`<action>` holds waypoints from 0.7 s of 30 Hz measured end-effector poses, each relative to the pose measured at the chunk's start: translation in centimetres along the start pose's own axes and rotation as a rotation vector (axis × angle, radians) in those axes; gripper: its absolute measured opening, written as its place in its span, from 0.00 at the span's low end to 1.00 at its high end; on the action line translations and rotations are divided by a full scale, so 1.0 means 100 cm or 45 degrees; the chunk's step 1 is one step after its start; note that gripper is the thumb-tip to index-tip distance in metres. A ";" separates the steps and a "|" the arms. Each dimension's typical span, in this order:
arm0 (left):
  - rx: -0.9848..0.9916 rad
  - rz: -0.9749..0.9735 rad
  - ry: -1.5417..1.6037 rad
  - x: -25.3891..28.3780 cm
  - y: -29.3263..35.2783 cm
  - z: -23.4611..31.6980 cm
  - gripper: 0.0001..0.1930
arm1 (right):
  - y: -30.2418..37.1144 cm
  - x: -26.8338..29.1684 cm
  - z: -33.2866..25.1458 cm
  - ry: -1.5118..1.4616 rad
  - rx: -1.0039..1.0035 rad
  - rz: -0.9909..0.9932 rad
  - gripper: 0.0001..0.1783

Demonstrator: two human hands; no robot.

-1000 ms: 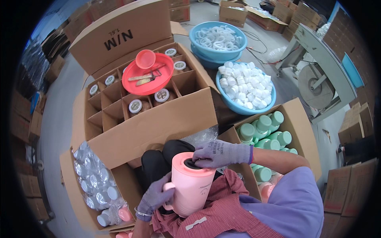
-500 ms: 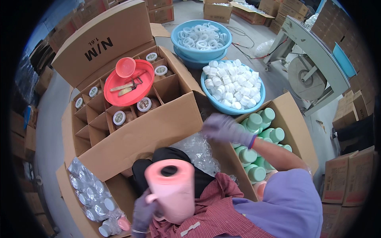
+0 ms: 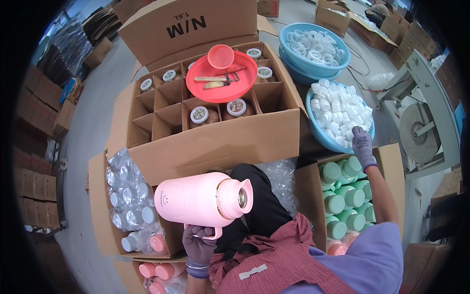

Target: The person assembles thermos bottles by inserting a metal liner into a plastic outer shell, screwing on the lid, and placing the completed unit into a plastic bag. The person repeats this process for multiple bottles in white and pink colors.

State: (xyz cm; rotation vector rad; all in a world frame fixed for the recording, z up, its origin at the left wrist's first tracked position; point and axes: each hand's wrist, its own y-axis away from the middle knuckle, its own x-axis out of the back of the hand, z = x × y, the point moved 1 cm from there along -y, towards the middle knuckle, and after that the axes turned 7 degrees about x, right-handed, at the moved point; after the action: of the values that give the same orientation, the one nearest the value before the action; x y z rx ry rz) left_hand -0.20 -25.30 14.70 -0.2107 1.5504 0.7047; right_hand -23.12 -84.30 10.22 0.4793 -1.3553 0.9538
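In my gloved left hand (image 3: 198,243) is the handle of a pink vacuum jug (image 3: 188,198). The jug lies tilted on its side above my lap, its spouted mouth pointing right and uncovered, with a shiny lining inside. My gloved right hand (image 3: 363,147) reaches over the near rim of a blue basin (image 3: 313,120) heaped with white plastic caps (image 3: 340,105). Its fingers are bent together against the caps; whatever they grip is hidden.
A divided carton (image 3: 215,147) ahead holds bottle-like liners, with a red tray (image 3: 223,93) of small tools on top. Mint-green jugs (image 3: 351,196) fill a box at right. Bagged pale-capped items (image 3: 134,215) stand at left. Another basin (image 3: 316,66) holds clear rings.
The jug has turned from having a dark round opening facing up to lying sideways, mouth to the right. My right hand has moved from beside the green jugs to the caps. The view has shifted left.
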 end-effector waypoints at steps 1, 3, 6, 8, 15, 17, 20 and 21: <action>-0.015 0.018 -0.006 0.006 0.002 -0.002 0.11 | -0.001 0.003 -0.005 -0.052 -0.019 0.003 0.18; 0.038 -0.115 0.066 0.015 0.002 -0.002 0.12 | -0.003 0.005 -0.012 -0.159 -0.063 0.006 0.18; -0.001 -0.117 0.008 0.004 -0.004 -0.009 0.09 | 0.005 -0.003 -0.008 -0.351 -0.200 0.002 0.25; -0.037 -0.044 0.029 -0.006 -0.002 -0.016 0.09 | 0.001 -0.001 -0.011 -0.434 -0.284 0.005 0.27; -0.099 -0.240 0.003 0.000 -0.010 -0.016 0.08 | -0.017 0.134 -0.143 -1.114 0.303 0.423 0.25; -0.073 -0.306 -0.017 0.002 -0.014 -0.013 0.10 | -0.006 0.172 -0.220 -1.466 0.578 0.144 0.27; -0.111 -0.104 -0.019 -0.007 -0.010 -0.014 0.12 | 0.001 0.207 -0.301 -1.400 0.868 0.208 0.35; -0.137 -0.106 -0.026 -0.004 -0.011 -0.015 0.12 | 0.001 0.210 -0.311 -1.372 0.808 0.204 0.36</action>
State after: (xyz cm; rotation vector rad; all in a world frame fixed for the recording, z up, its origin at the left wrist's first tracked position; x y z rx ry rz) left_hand -0.80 -27.06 14.71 -0.3450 1.4772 0.7229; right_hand -5.94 -53.89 24.01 1.5403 -2.0353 1.3323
